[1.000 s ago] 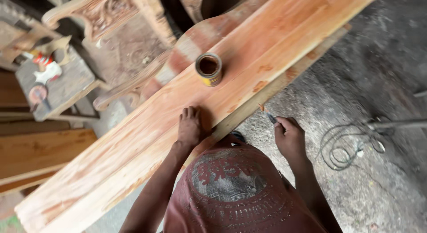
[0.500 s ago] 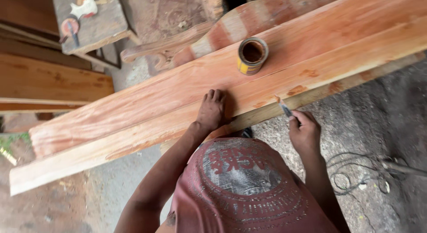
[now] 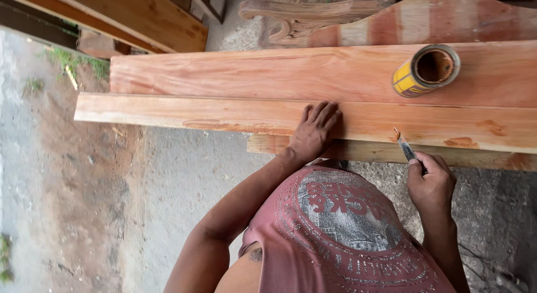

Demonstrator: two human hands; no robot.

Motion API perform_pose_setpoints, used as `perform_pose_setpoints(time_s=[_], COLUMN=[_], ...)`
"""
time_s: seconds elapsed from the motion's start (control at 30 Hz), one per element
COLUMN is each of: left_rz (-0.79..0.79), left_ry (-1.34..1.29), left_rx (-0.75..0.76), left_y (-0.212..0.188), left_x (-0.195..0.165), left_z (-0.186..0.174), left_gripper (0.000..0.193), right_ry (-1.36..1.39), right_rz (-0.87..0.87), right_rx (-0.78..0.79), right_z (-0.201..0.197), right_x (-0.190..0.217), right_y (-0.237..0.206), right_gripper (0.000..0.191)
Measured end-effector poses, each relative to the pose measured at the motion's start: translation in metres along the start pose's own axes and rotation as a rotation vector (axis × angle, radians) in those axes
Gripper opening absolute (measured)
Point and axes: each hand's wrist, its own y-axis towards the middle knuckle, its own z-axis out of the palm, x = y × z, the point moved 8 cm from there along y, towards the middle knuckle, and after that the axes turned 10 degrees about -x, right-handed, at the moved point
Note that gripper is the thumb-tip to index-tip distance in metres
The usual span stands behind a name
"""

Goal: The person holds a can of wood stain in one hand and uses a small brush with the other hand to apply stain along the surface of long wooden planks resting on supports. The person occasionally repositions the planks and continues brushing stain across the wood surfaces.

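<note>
My left hand (image 3: 314, 130) lies flat, fingers together, on the near edge of a long reddish wooden plank (image 3: 224, 111). My right hand (image 3: 429, 182) is closed on a small putty knife (image 3: 404, 146); its tip, smeared with brownish filler, touches the plank's front edge. An open yellow tin (image 3: 426, 70) with brown filler inside stands on a second, wider plank (image 3: 279, 72) behind. A few filled brownish patches (image 3: 461, 142) show on the near plank to the right of the knife.
A thinner wooden strip (image 3: 369, 152) runs under the planks. Carved furniture parts (image 3: 313, 19) and more boards (image 3: 140, 13) lie behind. Bare concrete and dirt ground (image 3: 112, 203) spreads to the left and below; wire lies at the lower right corner (image 3: 498, 279).
The view has swung so the planks now lie level and their left ends show. My left hand stays on the plank; my right hand keeps the putty knife at its edge.
</note>
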Motion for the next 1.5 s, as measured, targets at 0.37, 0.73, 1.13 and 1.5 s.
perform_pose_setpoints(time_s=[0.37, 0.73, 1.13, 1.5], left_rz=[-0.011, -0.118, -0.488, -0.489], left_ry=[-0.063, -0.213, -0.292, -0.502], left_rx=[0.047, -0.167, -0.720, -0.653], left_y=[0.000, -0.047, -0.167, -0.312], left_x=[0.011, 0.023, 0.160, 0.321], left_z=[0.008, -0.050, -0.169, -0.226], left_gripper=[0.075, 0.071, 0.011, 0.015], right_ry=[0.017, 0.002, -0.050, 0.053], right_rz=[-0.074, -0.089, -0.236, -0.346], right_rx=[0.084, 0.189, 0.118, 0.194], right_z=[0.021, 0.047, 0.108, 0.253], right_x=[0.024, 0.010, 0.101, 0.315], right_y=[0.014, 0.017, -0.003, -0.120], right_gripper=[0.022, 0.020, 0.016, 0.017])
